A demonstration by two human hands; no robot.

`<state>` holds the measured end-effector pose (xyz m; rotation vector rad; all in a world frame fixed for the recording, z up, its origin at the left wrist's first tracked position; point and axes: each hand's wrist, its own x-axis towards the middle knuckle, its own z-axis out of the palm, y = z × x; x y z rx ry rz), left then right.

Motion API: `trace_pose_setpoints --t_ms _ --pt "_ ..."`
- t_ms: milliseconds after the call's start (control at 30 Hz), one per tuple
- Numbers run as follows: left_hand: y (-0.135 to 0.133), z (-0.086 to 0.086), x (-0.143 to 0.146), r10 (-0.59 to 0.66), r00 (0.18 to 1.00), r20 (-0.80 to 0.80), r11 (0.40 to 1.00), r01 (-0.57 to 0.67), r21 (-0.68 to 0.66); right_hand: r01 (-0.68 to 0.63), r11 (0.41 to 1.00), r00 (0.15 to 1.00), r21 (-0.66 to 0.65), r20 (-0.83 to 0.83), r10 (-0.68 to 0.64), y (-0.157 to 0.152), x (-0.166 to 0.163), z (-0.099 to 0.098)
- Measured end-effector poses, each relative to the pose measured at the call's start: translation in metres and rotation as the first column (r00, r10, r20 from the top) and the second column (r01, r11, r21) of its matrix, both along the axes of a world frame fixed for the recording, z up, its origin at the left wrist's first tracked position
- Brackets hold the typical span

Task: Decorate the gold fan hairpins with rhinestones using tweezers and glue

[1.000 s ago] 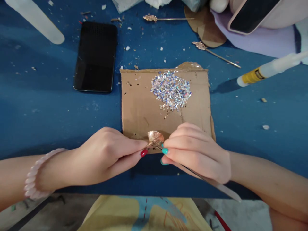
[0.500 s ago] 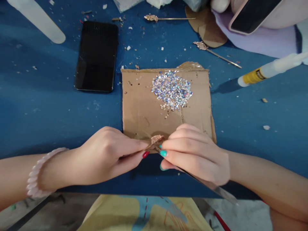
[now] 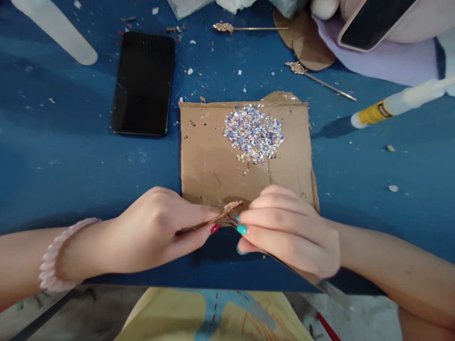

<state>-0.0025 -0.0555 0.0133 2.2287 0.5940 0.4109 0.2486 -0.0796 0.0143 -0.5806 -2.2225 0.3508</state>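
Between the thumb and fingers of my left hand (image 3: 159, 232) is a hairpin (image 3: 232, 206) with a rose-gold, textured head. Its stem runs back under the fingers and is mostly hidden. My right hand (image 3: 291, 232) pinches metal tweezers (image 3: 332, 291), whose tips are close to the underside of the hairpin's head; I cannot tell whether they touch it. Both hands are over the near edge of a cardboard piece (image 3: 206, 161). On the cardboard lies a pile of small, shiny blue, white and pinkish chips (image 3: 254, 132).
A black phone (image 3: 144, 83) lies left of the cardboard. Two similar hairpins (image 3: 223, 27) lie at the back, one near brown rounded pieces (image 3: 314, 49). A glue tube with a yellow label (image 3: 377, 112) points in from the right. Small scraps dot the blue table (image 3: 88, 161).
The hairpin's head has turned and now shows more edge-on. My right hand has shifted very slightly down, and the tweezers with it. My left hand stays in place.
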Motion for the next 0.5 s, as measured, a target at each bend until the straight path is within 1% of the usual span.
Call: trace_pose_setpoints --t_ms 167,300,433,500 --pt "-0.0007 0.0007 -0.0006 -0.001 1.000 -0.004 1.000 0.001 0.001 -0.002 1.000 1.000 0.010 0.004 0.002 0.0019 0.0010 0.0006" --pt "-0.0007 -0.0003 -0.0009 -0.001 1.000 -0.006 1.000 0.001 0.009 -0.039 0.999 0.999 0.033 0.028 0.038 0.0040 0.0011 0.0003" --pt "-0.0004 -0.0012 -0.0005 -0.003 1.000 0.005 1.000 0.003 0.008 -0.033 0.997 0.999 0.073 0.016 0.032 0.0045 0.0003 -0.0005" --pt "-0.0004 -0.0016 0.0000 -0.001 1.000 0.013 1.000 0.001 0.012 -0.033 0.997 0.999 0.064 0.019 0.032 0.0041 0.0004 -0.0004"
